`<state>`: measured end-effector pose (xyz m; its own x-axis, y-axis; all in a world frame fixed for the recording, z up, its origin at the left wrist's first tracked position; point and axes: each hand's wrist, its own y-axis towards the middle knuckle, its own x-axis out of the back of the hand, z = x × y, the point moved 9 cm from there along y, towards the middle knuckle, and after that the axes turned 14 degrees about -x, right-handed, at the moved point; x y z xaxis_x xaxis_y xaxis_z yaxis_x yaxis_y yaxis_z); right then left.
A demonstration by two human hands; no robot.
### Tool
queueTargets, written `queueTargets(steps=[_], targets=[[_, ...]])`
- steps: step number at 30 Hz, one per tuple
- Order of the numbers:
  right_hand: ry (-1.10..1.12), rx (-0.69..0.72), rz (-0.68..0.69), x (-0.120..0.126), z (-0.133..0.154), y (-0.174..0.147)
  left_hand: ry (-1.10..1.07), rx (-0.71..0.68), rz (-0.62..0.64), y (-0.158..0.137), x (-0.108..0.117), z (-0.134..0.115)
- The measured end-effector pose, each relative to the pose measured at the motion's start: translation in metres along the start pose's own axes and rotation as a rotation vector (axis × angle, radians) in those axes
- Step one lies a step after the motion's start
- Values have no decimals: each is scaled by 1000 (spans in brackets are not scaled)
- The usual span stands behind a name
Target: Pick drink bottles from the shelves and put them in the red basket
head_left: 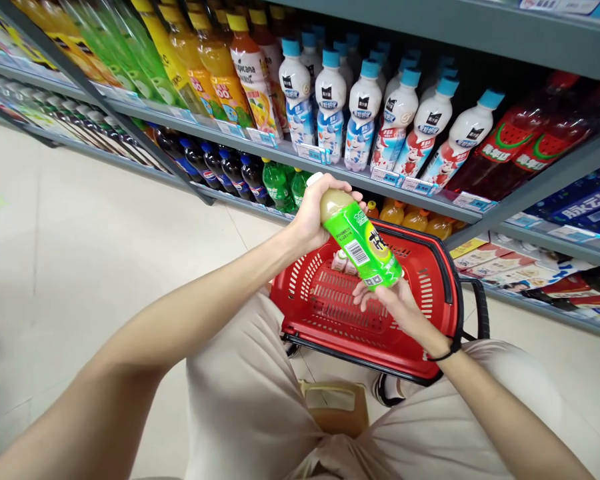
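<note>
A juice bottle [363, 247] with a bright green label and pale yellowish drink lies tilted between my two hands, above the basket. My left hand [316, 212] is wrapped round its upper end, by the white cap. At the lower end my right hand [395, 303] holds the base, with some fingers below it and a black band on the wrist. The label's barcode faces up toward me. Beneath is a red shopping basket [340, 327] with slotted walls and black trim. Small pinkish bottles [344, 263] lie inside it, partly hidden by the juice bottle.
Shelves ahead hold white bottles with blue caps [364, 113], orange juice bottles [220, 63], dark cola bottles [233, 170] and red drinks [510, 143]. The basket's black handle [480, 310] sticks out at right. My knees flank the basket, with a tan object [337, 410] between my legs.
</note>
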<state>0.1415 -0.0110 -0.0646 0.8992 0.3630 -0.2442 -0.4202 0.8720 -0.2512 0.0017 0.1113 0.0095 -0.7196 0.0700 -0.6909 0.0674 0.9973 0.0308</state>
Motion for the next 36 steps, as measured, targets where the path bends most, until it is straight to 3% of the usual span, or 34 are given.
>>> queueTargets(steps=[3,8,19,24,28,31,36], targets=[[178,-73,51,1,1,3,36,-12,35,3,0,-2],[31,-14,-170,19,6,-2,106,-39,50,9,7,-4],[-461,378,-618,39,33,-29,90,-17,56,8,10,0],[-751,579,-718,37,51,-43,69,-6,81,7,7,0],[-923,757,-711,26,60,-52,79,-5,88,6,7,2],[-908,734,-739,26,60,-51,93,-6,91,6,6,1],[-681,504,-724,35,55,-42,149,-11,89,4,5,-4]])
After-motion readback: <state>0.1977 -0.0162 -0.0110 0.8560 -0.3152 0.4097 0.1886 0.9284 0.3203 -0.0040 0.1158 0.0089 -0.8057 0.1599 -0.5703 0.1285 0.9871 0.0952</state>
